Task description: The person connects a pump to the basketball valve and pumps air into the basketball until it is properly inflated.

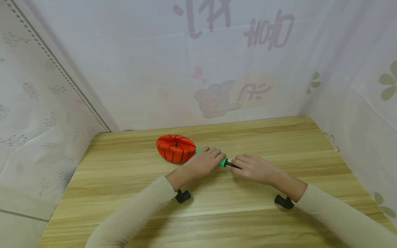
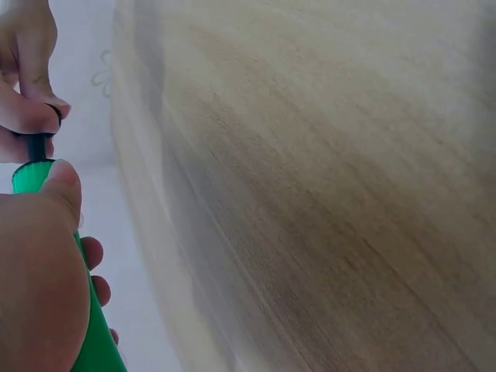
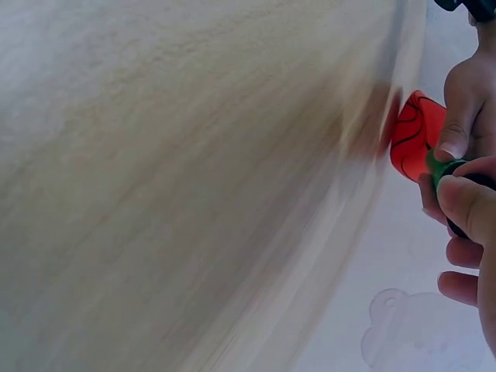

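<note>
In the head view, my left hand (image 1: 203, 163) grips the green barrel of a hand pump (image 1: 222, 162). My right hand (image 1: 255, 168) holds the pump's black handle, with a length of dark rod showing between the two hands. A dented, partly flat orange-red toy basketball (image 1: 175, 148) with black lines adjoins the pump's far left end. How the two join is hidden. The left wrist view shows my left thumb lying along the green barrel (image 2: 97, 337), fingers wrapped behind it. In the right wrist view, the ball (image 3: 411, 139) appears beyond both hands.
A wood-grain table (image 1: 232, 210) lies beneath my hands. Pale printed curtains (image 1: 139, 79) hang behind it and at both sides. Black wrist mounts (image 1: 183, 196) sit under each forearm near the sleeve cuffs.
</note>
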### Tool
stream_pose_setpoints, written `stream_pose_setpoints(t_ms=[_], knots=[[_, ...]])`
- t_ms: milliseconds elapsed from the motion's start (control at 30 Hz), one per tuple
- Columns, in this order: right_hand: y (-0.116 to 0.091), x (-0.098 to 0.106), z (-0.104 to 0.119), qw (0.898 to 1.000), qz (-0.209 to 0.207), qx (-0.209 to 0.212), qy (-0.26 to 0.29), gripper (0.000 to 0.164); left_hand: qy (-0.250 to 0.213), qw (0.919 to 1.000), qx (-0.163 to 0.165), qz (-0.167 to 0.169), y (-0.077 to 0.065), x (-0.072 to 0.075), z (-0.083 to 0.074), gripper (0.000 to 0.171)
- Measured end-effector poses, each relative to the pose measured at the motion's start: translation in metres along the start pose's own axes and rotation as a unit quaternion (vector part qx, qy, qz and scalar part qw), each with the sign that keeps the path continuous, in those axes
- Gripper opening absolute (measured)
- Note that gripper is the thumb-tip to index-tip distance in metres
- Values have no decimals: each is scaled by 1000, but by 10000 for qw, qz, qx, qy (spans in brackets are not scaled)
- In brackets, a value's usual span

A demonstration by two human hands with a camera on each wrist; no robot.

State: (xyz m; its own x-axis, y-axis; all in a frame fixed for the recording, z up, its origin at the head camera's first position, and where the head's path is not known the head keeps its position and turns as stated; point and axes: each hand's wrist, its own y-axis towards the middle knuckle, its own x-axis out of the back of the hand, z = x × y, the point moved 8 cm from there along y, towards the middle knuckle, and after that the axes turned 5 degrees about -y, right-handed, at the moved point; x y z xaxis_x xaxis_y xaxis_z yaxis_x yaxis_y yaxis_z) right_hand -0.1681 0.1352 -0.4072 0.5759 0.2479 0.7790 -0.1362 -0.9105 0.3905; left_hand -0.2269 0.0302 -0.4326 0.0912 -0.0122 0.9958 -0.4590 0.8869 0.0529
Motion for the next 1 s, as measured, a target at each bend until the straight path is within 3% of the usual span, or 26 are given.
stream_pose_setpoints(t_ms=[200, 467, 1000], knots=[[6, -1, -2, 9999, -102, -35, -115, 43, -212, 9997, 116, -34, -2, 3, 6, 26], [0, 10, -5, 9989, -387, -117, 240, 42, -631, 9977, -49, -230, -3, 7, 11, 28], [-62, 41, 9, 9989, -106, -295, 347, 44, -683, 9975, -37, 148, 0, -4, 10, 33]])
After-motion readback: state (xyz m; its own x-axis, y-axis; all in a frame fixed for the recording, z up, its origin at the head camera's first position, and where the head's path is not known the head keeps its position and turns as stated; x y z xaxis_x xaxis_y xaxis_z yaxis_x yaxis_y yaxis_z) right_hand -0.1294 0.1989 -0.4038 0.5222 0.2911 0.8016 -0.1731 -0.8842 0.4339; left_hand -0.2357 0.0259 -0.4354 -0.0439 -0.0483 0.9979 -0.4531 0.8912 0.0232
